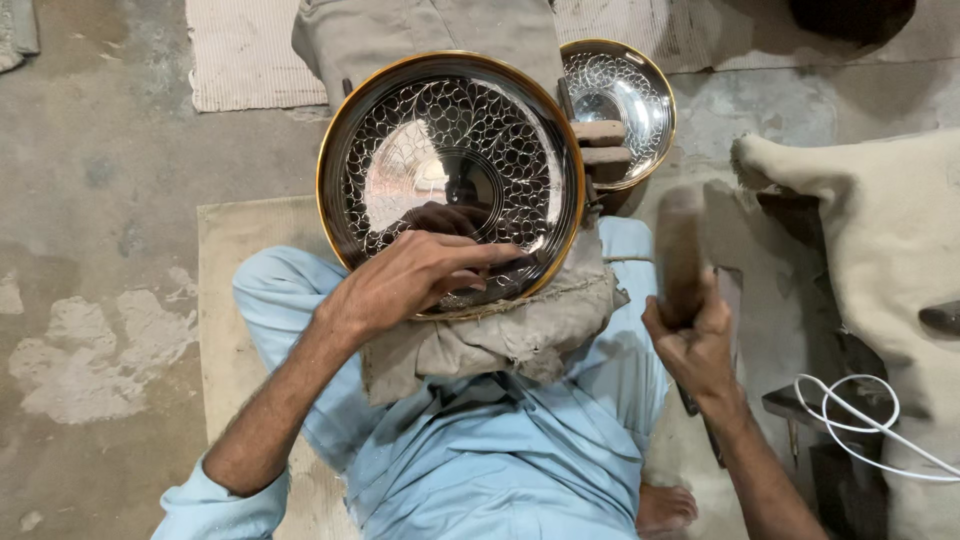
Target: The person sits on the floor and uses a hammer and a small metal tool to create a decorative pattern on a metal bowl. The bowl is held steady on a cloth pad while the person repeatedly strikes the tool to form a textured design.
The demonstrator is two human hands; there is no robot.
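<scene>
On the cloth-padded lap, a patterned metal plate point(450, 175) is being steadied by the left hand point(405, 285), fingers spread flat; a wooden mallet point(680, 250) is being clenched in the right hand point(695, 345). Its pattern appears already complete.

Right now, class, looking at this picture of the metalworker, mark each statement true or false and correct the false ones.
1. The left hand rests on the large patterned plate. True.
2. The right hand is empty. False: its grip is closed round a wooden mallet.
3. A second, smaller patterned plate lies behind the large one. True.
4. The large plate has a blue rim. False: the rim is gold.
5. A white cable lies at the right. True.
</scene>
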